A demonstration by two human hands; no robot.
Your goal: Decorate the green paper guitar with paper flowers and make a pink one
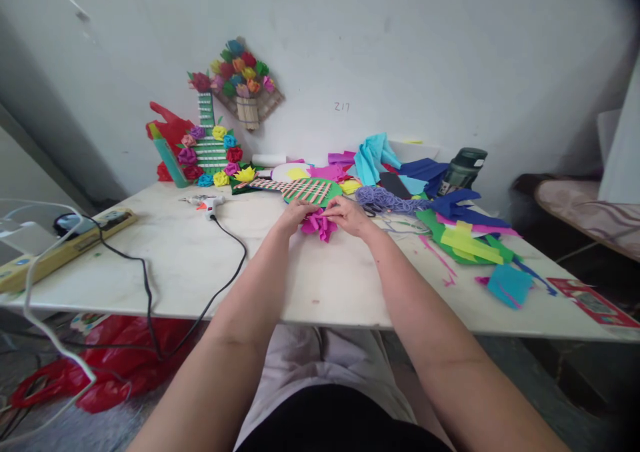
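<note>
A magenta paper flower (320, 228) is between my two hands, close to the table's surface. My left hand (296, 216) is closed on the flower's left side. From the right, my right hand (346, 216) pinches its upper edge with thumb and fingers. Just beyond my hands lies a green guitar-shaped craft (309, 191) with pale sticks laid across it. A yellow paper flower (245, 175) sits at the far end of its neck. My fingers hide part of the magenta flower and the near edge of the guitar shape.
A white glue gun (214, 205) lies on the left, its black cord trailing off the table edge. Purple yarn (387, 199), scissors and coloured paper (473, 242) cover the right side. A dark bottle (463, 171) stands behind. A power strip (65, 252) is far left.
</note>
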